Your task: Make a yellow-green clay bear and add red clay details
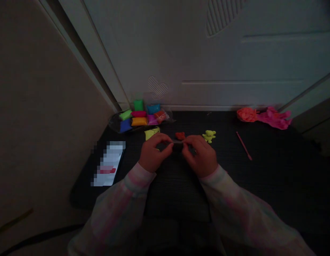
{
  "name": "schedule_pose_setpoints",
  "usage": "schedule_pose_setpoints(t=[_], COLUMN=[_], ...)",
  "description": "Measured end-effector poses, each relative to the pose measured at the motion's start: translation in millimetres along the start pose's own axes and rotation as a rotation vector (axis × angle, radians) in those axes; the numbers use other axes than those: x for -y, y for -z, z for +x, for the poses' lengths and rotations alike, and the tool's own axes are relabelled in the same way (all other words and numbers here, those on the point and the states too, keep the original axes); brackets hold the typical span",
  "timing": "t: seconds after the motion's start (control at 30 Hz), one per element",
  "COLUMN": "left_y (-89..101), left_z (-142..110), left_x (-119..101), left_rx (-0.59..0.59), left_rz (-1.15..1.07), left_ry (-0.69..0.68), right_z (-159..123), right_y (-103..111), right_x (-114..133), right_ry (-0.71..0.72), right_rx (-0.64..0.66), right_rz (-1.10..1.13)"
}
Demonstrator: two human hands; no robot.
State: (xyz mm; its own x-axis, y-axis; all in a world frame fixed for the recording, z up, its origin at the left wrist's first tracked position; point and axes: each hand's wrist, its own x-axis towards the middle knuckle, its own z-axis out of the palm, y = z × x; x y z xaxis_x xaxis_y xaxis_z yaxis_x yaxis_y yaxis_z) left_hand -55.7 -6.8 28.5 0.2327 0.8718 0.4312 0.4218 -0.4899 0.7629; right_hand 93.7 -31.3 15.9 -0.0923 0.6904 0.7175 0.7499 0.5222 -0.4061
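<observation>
My left hand [153,153] and my right hand [200,156] meet over the middle of the dark table, fingertips pinched. Stretched between them is a small dark packet [177,146], gripped at its two ends; its contents cannot be made out. Just beyond it lies a red lump of clay [180,136]. A small yellow bear figure [209,136] is behind my right hand. Past my left hand sits a yellow clay packet [152,133] with a crumpled edge, partly covered by the fingers.
Several coloured clay packets [139,121] lie in a clear bag at the back left. A lit phone [108,165] rests at the left edge. On the right are a thin pink stick [244,145] and crumpled orange and pink material [274,117]. A white panel [207,60] stands behind.
</observation>
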Motion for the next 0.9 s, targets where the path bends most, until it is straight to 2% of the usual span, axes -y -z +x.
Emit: schedule_pose_setpoints(t=[0.17,0.47,0.9], left_y=[0.4,0.9,0.3], left_z=[-0.8,0.9,0.4], left_x=[-0.3,1.0,2.6], left_rx=[0.005,0.085,0.11], left_rz=[0.06,0.071,0.119], left_ry=[-0.068,-0.112,-0.167], right_z=[0.1,-2.2,-2.9], right_y=[0.1,-0.3,-1.0], right_x=[1.3,0.3,1.9], right_ry=[0.013,0.024,0.042], right_rx=[-0.021,-0.001,0.003], right_rz=[0.013,0.044,0.057])
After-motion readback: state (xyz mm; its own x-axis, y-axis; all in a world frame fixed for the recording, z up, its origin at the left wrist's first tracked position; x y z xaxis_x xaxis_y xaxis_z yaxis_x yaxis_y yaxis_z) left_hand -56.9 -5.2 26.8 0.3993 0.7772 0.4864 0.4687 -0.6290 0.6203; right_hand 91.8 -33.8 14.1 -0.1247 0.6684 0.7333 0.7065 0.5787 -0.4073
